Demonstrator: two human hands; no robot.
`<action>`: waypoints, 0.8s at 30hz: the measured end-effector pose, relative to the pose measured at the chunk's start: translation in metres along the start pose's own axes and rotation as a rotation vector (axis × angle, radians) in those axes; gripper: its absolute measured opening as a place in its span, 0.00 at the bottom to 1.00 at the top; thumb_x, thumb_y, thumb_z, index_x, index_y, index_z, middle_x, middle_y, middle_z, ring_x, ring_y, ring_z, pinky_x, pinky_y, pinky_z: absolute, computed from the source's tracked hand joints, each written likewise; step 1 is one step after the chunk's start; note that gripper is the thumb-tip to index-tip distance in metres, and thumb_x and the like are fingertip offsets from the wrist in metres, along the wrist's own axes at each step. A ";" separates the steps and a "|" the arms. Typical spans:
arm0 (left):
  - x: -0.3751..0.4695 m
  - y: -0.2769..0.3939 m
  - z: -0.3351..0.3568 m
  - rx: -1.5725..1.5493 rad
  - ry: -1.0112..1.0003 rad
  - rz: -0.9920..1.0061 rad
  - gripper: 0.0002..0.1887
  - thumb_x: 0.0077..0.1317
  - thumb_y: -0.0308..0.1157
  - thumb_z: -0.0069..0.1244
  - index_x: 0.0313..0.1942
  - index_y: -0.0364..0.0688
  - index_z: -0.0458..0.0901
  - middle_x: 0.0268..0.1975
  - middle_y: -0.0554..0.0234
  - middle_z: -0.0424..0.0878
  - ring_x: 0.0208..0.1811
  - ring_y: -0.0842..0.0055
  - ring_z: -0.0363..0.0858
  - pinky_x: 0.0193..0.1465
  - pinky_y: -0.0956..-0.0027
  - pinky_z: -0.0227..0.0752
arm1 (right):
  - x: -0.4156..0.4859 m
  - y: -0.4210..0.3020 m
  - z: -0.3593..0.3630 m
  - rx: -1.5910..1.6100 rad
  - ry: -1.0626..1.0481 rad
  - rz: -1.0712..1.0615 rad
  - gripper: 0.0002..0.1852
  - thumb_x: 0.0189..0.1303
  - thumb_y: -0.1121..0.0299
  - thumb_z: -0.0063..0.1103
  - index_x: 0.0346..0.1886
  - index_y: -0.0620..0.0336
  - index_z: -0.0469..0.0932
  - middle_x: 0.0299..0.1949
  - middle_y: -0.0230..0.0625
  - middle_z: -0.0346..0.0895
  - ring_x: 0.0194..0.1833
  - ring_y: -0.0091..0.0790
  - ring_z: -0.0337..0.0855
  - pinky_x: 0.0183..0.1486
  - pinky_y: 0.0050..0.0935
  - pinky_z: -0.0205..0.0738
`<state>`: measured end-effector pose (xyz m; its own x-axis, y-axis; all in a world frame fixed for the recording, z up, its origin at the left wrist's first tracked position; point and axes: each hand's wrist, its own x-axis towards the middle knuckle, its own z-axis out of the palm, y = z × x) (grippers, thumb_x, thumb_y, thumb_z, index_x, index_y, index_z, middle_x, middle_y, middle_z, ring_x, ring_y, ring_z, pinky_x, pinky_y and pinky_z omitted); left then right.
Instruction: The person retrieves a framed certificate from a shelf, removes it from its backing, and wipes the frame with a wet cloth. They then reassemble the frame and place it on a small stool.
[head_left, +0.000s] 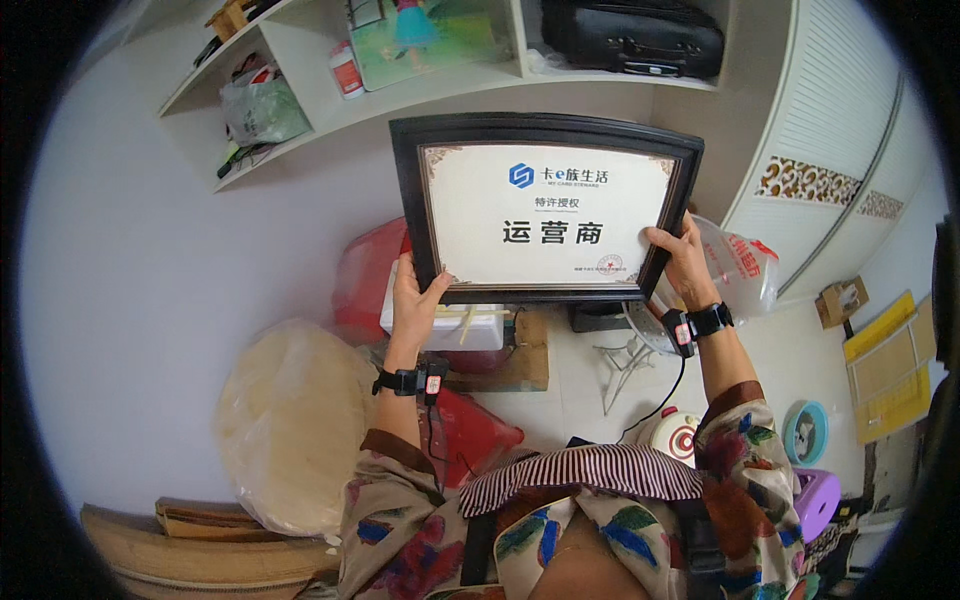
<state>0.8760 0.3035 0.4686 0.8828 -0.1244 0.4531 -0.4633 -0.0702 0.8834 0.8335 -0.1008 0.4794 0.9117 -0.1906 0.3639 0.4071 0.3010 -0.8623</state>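
Note:
A framed certificate (551, 217) with a dark frame, printed writing and a red seal is held up in front of me, its face towards me. My left hand (418, 300) grips the lower left corner, thumb on the front of the frame. On the right side, near the lower corner, my right hand (681, 253) holds the frame with its thumb over the front edge. The fingers behind the frame are hidden. Each wrist wears a black strap with a small device and a cable. Behind the frame's lower edge, a white foam box (480, 330) partly shows.
Wall shelves (420, 88) above hold a black case (634, 37), a picture, a bottle and a plastic bag. Below stand a wrapped round board (296, 427), red bags (469, 435), a folding-legged stool (628, 360), a teal basin (806, 433) and a purple stool (817, 501).

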 end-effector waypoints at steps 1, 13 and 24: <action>0.001 -0.003 0.000 -0.027 -0.003 0.001 0.22 0.66 0.23 0.56 0.59 0.35 0.70 0.51 0.63 0.79 0.51 0.80 0.77 0.57 0.73 0.71 | 0.000 0.001 -0.001 -0.016 0.005 -0.004 0.26 0.57 0.73 0.70 0.60 0.61 0.74 0.51 0.32 0.81 0.52 0.28 0.80 0.57 0.29 0.73; 0.016 -0.011 -0.003 -0.192 -0.105 -0.018 0.19 0.66 0.24 0.58 0.55 0.36 0.70 0.49 0.65 0.78 0.50 0.80 0.76 0.58 0.73 0.70 | -0.002 -0.004 0.004 -0.043 0.057 0.016 0.26 0.57 0.71 0.72 0.59 0.62 0.74 0.49 0.35 0.82 0.49 0.28 0.82 0.55 0.30 0.78; 0.024 -0.023 0.011 -0.100 -0.105 -0.067 0.19 0.67 0.22 0.55 0.56 0.33 0.69 0.48 0.65 0.78 0.48 0.82 0.76 0.54 0.74 0.71 | 0.002 -0.003 0.004 -0.131 0.180 0.092 0.24 0.58 0.73 0.70 0.57 0.65 0.74 0.47 0.40 0.81 0.46 0.30 0.84 0.50 0.30 0.83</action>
<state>0.9065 0.2911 0.4579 0.8960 -0.2255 0.3826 -0.3890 0.0169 0.9211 0.8342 -0.0980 0.4846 0.9153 -0.3353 0.2230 0.3013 0.2029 -0.9317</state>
